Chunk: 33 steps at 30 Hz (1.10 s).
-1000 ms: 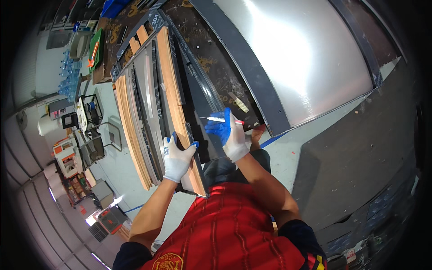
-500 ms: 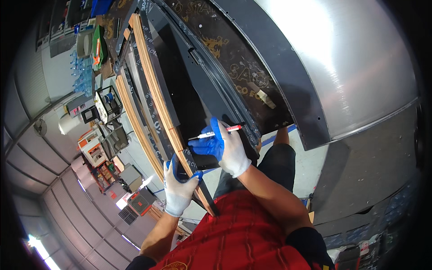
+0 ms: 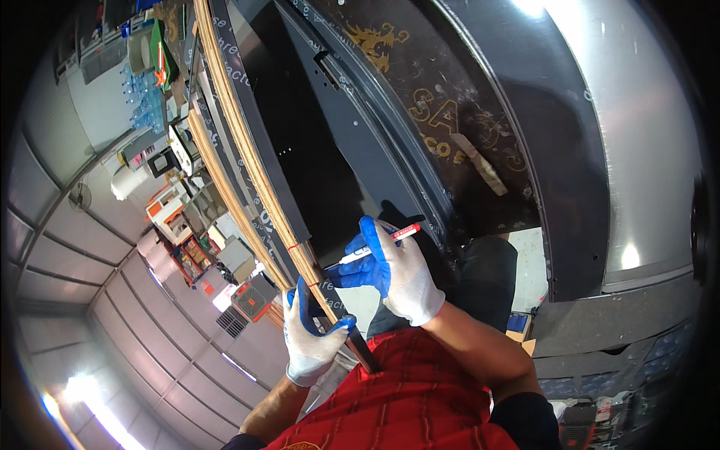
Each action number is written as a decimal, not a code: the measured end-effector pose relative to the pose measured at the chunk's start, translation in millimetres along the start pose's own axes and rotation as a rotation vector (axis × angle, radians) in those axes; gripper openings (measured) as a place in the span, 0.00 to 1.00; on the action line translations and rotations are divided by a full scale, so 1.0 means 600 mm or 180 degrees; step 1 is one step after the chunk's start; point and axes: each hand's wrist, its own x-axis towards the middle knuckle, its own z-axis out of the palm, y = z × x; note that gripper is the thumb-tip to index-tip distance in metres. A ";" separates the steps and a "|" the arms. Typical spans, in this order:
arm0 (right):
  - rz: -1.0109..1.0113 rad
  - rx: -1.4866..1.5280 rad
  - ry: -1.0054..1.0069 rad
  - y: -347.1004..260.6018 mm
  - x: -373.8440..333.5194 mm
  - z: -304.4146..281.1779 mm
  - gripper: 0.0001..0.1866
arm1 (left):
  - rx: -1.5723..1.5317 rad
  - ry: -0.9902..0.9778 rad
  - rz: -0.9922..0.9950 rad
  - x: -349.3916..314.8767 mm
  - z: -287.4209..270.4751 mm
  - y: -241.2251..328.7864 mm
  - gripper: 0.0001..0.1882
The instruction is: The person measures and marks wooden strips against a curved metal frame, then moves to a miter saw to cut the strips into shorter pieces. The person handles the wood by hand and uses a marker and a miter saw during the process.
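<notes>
My left hand (image 3: 311, 341), in a white glove with blue palm and fingertips, grips a long plywood strip (image 3: 259, 176) near its close end. Its thumb is on one side and its fingers are on the other. Thin red lines cross the strip's pale layered edge just beyond that hand. My right hand (image 3: 401, 277), gloved alike, holds a white marker with a red end (image 3: 382, 244) between thumb and fingers. The marker's tip points left toward the strip; whether it touches is unclear. A dark metal panel (image 3: 375, 142) lies just right of the strip.
A second plywood edge (image 3: 229, 199) runs parallel on the left. Right of the dark panel, a brown printed board (image 3: 420, 71) carries a small pale offcut (image 3: 480, 165). A shiny metal sheet (image 3: 645, 150) lies farther right. Shelves and water bottles (image 3: 142, 97) stand at the far left.
The view has shifted, so the hands and the strip's near end appear lower and farther right. Both hands keep their holds on the strip and marker.
</notes>
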 end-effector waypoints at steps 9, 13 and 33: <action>0.0791 0.0851 0.0284 -0.026 0.010 0.012 0.23 | -0.0143 0.0035 0.0063 0.004 0.001 0.005 0.46; 0.0533 0.0383 0.0198 -0.019 0.007 0.011 0.21 | -0.0401 0.0068 0.0158 0.004 -0.001 0.011 0.44; 0.0430 0.0969 -0.0153 -0.051 -0.005 0.024 0.30 | -0.0236 0.0136 0.0118 0.010 -0.002 0.024 0.47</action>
